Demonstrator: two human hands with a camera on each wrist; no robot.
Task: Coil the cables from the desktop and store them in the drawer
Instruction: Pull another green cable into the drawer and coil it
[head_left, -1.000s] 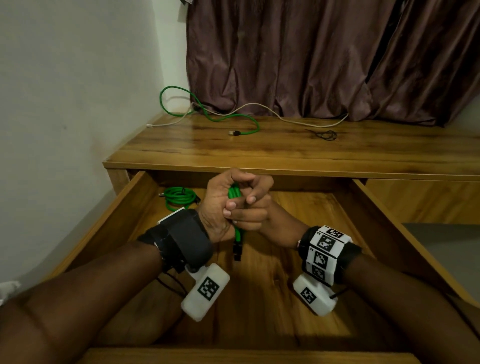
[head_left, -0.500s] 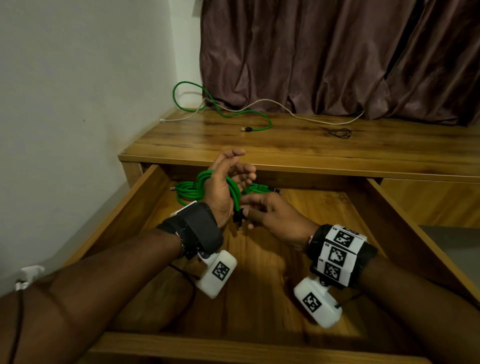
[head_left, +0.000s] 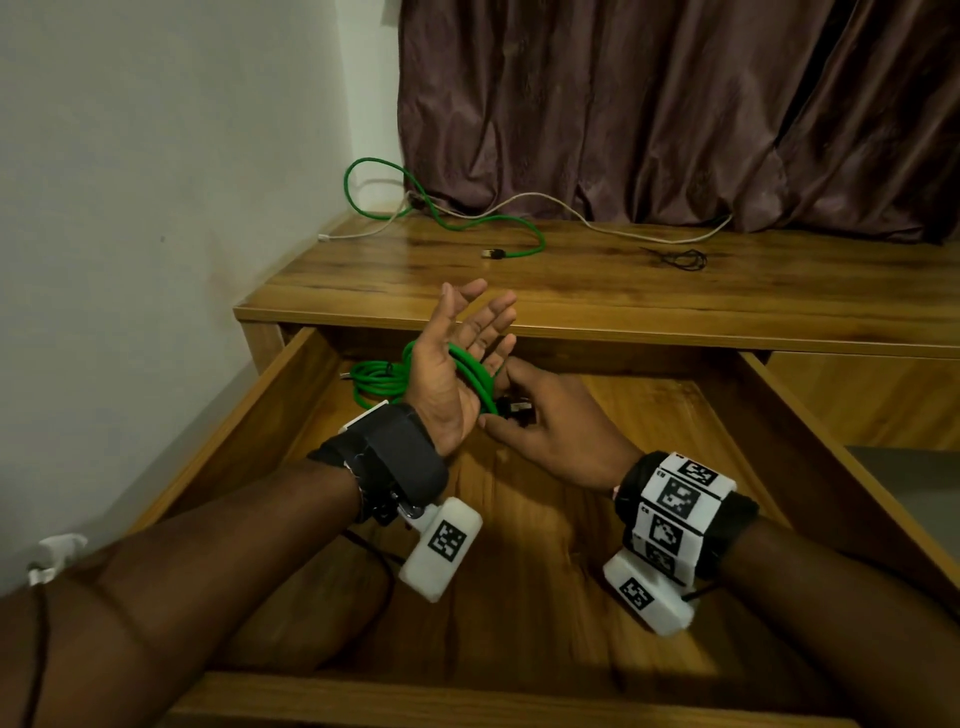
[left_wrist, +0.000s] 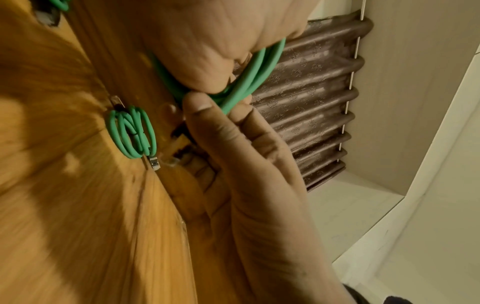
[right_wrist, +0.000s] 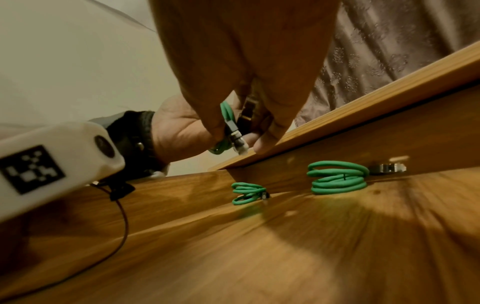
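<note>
Above the open wooden drawer, my left hand is held palm up with straight fingers. A green cable is coiled in loops round that palm. My right hand pinches the cable's dark plug ends at the heel of the left palm. In the left wrist view the right thumb presses the green cable. The right wrist view shows the plug between the right fingers. A coiled green cable lies at the drawer's back left. The right wrist view shows two coils there.
On the desktop lie a loose green cable, a long white cable and a small thin black cable. A brown curtain hangs behind, and a white wall stands to the left.
My left hand has opened from a fist to straight fingers, with the coil now looped round the palm. My right hand has moved down to the plug ends by the palm's heel.
</note>
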